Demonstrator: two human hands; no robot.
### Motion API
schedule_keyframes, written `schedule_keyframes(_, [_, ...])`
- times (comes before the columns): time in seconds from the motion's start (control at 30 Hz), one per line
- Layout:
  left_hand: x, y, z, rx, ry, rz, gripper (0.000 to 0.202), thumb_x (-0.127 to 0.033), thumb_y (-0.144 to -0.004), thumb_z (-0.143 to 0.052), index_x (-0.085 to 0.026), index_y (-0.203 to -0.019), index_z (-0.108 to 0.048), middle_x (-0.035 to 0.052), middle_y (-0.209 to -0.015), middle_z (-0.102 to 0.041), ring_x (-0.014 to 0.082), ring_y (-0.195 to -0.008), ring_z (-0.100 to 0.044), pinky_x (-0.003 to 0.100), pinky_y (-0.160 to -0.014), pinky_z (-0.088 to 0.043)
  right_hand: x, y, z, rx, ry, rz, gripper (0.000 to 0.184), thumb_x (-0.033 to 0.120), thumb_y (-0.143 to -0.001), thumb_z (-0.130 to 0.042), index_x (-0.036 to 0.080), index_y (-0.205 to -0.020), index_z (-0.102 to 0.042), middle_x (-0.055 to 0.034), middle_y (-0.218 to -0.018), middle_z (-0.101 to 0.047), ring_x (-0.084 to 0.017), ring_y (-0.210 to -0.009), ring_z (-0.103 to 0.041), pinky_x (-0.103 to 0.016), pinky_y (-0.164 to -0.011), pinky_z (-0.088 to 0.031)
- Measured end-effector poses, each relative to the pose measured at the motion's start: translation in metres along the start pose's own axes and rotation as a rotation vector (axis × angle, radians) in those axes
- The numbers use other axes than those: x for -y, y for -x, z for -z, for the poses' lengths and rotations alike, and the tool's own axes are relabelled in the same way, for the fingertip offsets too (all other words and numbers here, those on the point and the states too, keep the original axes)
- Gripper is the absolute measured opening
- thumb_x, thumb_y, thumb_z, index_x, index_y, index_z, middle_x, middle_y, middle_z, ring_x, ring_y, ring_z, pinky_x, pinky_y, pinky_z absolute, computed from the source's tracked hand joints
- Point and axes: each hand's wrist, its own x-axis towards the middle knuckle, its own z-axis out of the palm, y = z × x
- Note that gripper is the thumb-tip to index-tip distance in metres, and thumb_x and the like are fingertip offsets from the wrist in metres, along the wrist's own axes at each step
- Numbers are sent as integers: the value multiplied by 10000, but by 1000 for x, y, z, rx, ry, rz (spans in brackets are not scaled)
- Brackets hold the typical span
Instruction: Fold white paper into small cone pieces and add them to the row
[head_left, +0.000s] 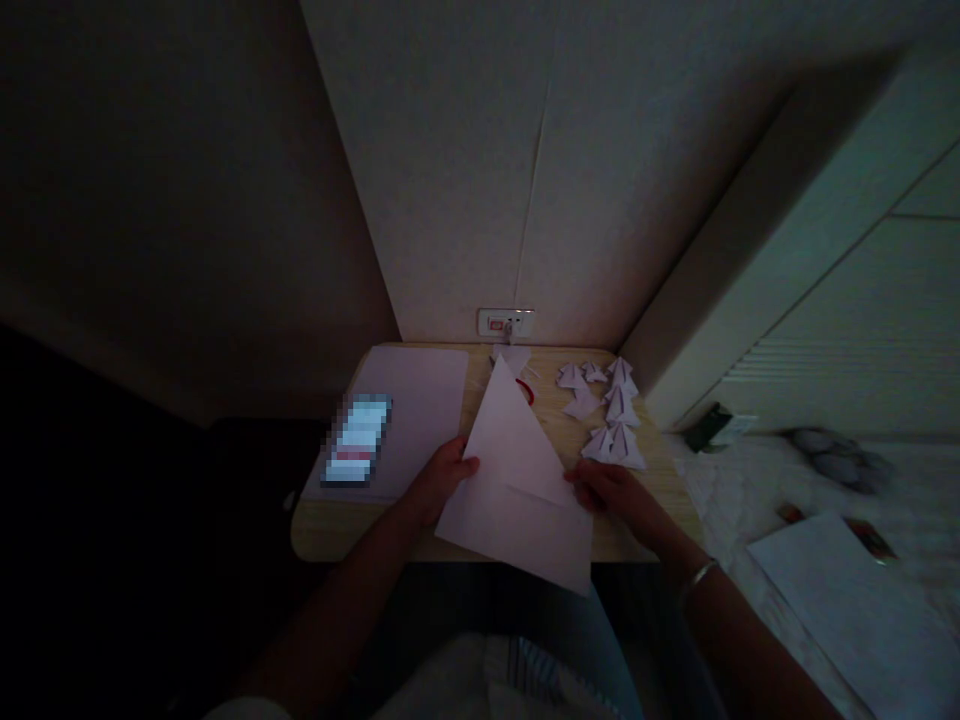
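Observation:
A white sheet of paper point(517, 480), folded to a point at its far end, is held up over the front of the small wooden table. My left hand point(444, 478) grips its left edge, thumb on top. At the right edge, the fingers of my right hand point(604, 487) are closed on the paper. A crease or flap edge runs across its middle. Behind the sheet, a red loop point(526, 390), perhaps a scissors handle, partly shows beside paper scraps point(512, 357). Several small folded paper figures point(619, 405) stand on the table's right side.
On the table's left lie white paper point(420, 400) and a lit phone point(358, 440), its screen blurred. A wall socket point(506, 322) with a plug sits behind the table point(337, 530). To the right, a bed point(720, 480) holds more white paper point(855, 600) and a dark bundle point(840, 458).

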Motion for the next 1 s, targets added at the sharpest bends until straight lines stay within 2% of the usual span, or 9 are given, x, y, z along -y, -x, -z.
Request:
schedule_keyframes(0.07, [-1,2,-3,-2,10,-8,403,-260,-618,-658,-119,-984,-568,47,-802,-685,171,-654,-626,268,-605,-451,4,0,-2,20,-3,11,512,612,-748,-498,138,-881,-640,-8,-636,-556,-122,-560,-481,-244,-503,-357])
schedule_keyframes(0.23, [-2,5,-2,-38,33,-18,485,-285,-605,-689,-102,-1035,-561,60,-798,-688,185,-648,-631,273,-604,-452,5,-2,-6,-183,77,107,488,505,-657,-666,166,-1004,-618,-36,-803,-627,-166,-719,-552,-268,-632,-419])
schedule_keyframes(0.4, [1,5,5,-11,5,-52,486,-287,-639,-676,-112,-1076,-557,76,-885,-691,196,-714,-639,284,-647,-458,2,2,-7,9,26,29,364,515,-704,-626,152,-689,-619,-17,-649,-611,-145,-589,-531,-253,-527,-378])
schedule_keyframes(0.57, [6,5,13,89,-131,-29,464,-240,-602,-700,-113,-1037,-600,96,-939,-684,234,-815,-632,309,-705,-461,-2,6,-10,16,-191,-105,345,487,-662,-683,158,-731,-600,-1,-617,-622,-127,-504,-527,-241,-480,-372])
schedule_keyframes(0.63, [6,7,13,46,-176,-13,439,-228,-592,-700,-103,-1004,-608,99,-924,-681,238,-815,-626,309,-698,-463,-2,8,-11,31,-259,-84,373,464,-650,-703,178,-874,-620,10,-636,-633,-132,-511,-542,-238,-482,-382])
schedule_keyframes(0.7, [4,11,12,6,-150,-15,503,-215,-593,-695,-115,-1070,-570,94,-943,-672,227,-793,-624,307,-683,-469,-1,9,-11,20,-283,-34,429,448,-655,-706,210,-1001,-615,29,-624,-626,-127,-511,-538,-231,-482,-381])
schedule_keyframes(0.83, [-2,23,11,-9,-4,-32,719,-244,-633,-675,-240,-1292,-387,47,-940,-664,192,-693,-621,291,-606,-473,-1,14,-6,-11,-205,91,261,409,-653,-719,186,-788,-695,-1,-705,-661,-129,-634,-565,-244,-608,-429])
schedule_keyframes(0.9, [-5,28,14,-1,12,1,578,-279,-662,-643,-237,-1214,-477,20,-806,-659,160,-591,-587,256,-536,-440,-5,18,-1,34,-187,98,244,405,-684,-693,191,-797,-722,-21,-797,-687,-148,-712,-584,-259,-673,-443])
schedule_keyframes(1.0, [-9,35,23,-8,2,48,200,-252,-636,-603,-162,-813,-629,-9,-572,-575,107,-471,-492,202,-456,-352,-16,26,6,141,-274,53,305,411,-720,-650,221,-947,-722,-40,-900,-700,-175,-760,-611,-286,-688,-465])
